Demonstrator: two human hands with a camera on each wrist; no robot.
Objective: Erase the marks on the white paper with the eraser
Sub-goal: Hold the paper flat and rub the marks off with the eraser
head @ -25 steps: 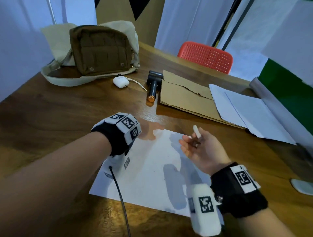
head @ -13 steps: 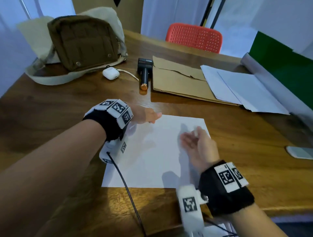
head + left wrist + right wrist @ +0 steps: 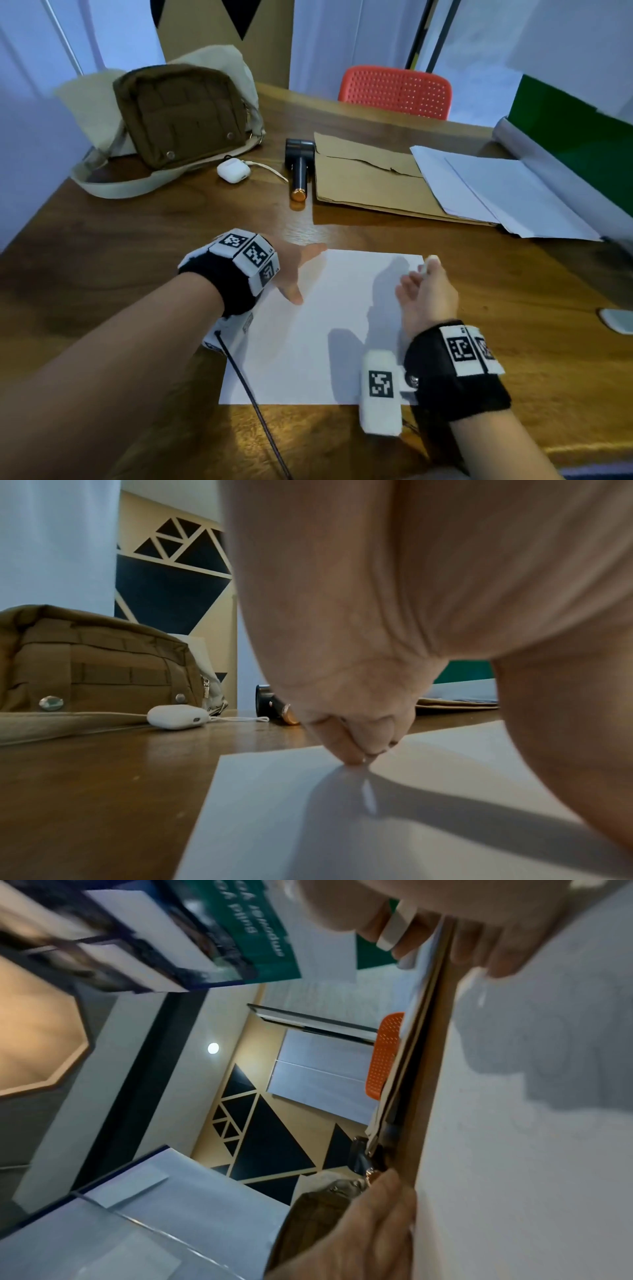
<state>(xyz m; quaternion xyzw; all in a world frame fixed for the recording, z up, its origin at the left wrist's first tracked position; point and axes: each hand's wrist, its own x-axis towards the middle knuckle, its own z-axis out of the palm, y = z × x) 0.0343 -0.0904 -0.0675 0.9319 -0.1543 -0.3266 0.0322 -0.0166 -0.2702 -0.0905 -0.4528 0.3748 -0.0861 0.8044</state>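
A white paper [image 3: 325,329] lies flat on the wooden table [image 3: 137,246] in front of me. My left hand [image 3: 305,274] rests on its far left corner with straight fingers; in the left wrist view the fingertips [image 3: 352,753] press on the paper [image 3: 342,818]. My right hand [image 3: 423,279] hovers at the paper's far right corner and pinches a small white eraser [image 3: 428,264]. The right wrist view shows the eraser [image 3: 394,931] between the fingers, close to the paper [image 3: 531,1137]. Marks on the sheet are too faint to make out.
Along the back stand a brown bag [image 3: 178,116], a white earbud case [image 3: 233,170], a black tool with a copper tip [image 3: 298,171], a brown envelope [image 3: 363,178] and loose white sheets [image 3: 496,192]. A red chair [image 3: 394,90] is behind the table. A pale flat object [image 3: 616,320] lies at right.
My right hand with the eraser has moved out to the paper's far right corner. The paper now lies squarer to me. My left hand stays on the far left corner.
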